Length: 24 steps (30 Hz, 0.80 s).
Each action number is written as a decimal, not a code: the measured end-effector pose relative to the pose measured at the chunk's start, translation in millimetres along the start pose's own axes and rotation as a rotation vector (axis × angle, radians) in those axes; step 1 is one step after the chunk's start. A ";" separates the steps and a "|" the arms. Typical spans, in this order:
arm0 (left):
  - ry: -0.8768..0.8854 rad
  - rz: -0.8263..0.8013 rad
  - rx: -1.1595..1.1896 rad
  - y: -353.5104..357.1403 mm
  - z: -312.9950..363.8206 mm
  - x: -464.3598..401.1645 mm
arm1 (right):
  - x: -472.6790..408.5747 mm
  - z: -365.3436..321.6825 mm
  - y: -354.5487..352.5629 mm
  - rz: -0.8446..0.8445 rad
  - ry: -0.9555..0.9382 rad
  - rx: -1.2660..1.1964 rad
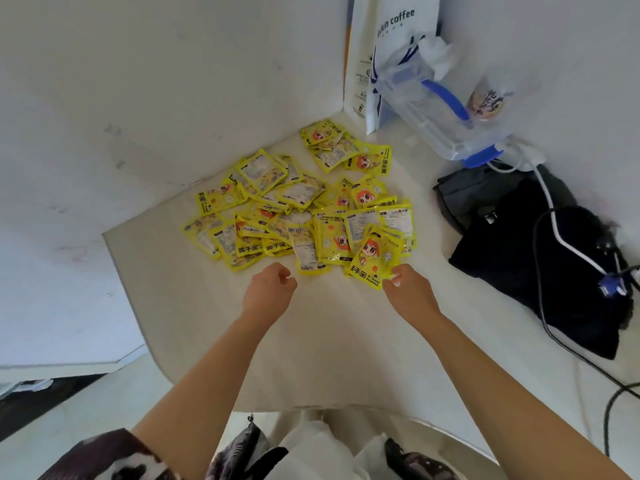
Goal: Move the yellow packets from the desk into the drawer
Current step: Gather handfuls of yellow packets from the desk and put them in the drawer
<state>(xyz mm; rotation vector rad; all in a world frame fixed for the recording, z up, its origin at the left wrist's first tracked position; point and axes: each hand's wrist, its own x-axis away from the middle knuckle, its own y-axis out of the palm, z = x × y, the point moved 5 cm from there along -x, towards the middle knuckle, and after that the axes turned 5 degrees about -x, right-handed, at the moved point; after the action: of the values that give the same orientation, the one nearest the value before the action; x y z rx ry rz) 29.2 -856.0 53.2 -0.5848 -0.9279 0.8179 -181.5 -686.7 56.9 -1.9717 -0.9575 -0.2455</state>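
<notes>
I have both hands out over the worktop [214,334], at the near edge of the packets [298,209], which lie in a loose, overlapping heap spread toward the back corner. My right hand [412,289] is the one on the job: its fingers pinch the near corner of one packet [372,258] at the front right of the heap. That packet lies directly ahead of the hand, its long axis running away from me and leaning slightly right, its far end resting on its neighbours. My left hand [268,289] hangs just short of the heap's near edge with fingers loosely curled and nothing in them; the closest packets lie just beyond its knuckles.

The packets are flat, glossy yellow foil sachets, roughly rectangular, some showing a cartoon face and some a pale printed back. I judge them slippery and likely to slide over one another, so lifting one may drag others.

No drawer is in view, so none of the load looks moved yet. To the right sit a dark cloth bundle [540,265] with cables [554,216], a clear plastic box [440,109] and a white paper bag [391,36].
</notes>
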 end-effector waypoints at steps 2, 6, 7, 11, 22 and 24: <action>-0.066 -0.023 0.070 1.5 4.7 -14.6 | -15.1 -0.4 -6.0 0.014 0.068 -0.048; -0.194 -0.028 0.164 5.4 13.8 -34.0 | -39.3 -3.6 -9.3 -0.023 0.166 -0.100; -0.224 -0.022 0.190 7.7 15.3 -38.2 | -43.8 -4.5 -7.9 -0.037 0.182 -0.111; -0.309 -0.015 0.257 19.2 22.3 -51.5 | -57.9 -5.2 2.4 -0.068 0.222 -0.120; -0.385 0.036 0.259 35.0 34.0 -60.9 | -71.7 -4.3 15.6 -0.016 0.304 -0.007; -0.382 0.027 0.268 35.4 32.6 -59.4 | -72.3 -2.3 14.5 -0.006 0.301 -0.029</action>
<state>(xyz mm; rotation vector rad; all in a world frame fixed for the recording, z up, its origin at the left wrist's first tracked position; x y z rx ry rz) -32.2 -881.3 15.5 -0.2096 -1.1340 1.0807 -220.0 -731.0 12.2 -1.8909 -0.7671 -0.5450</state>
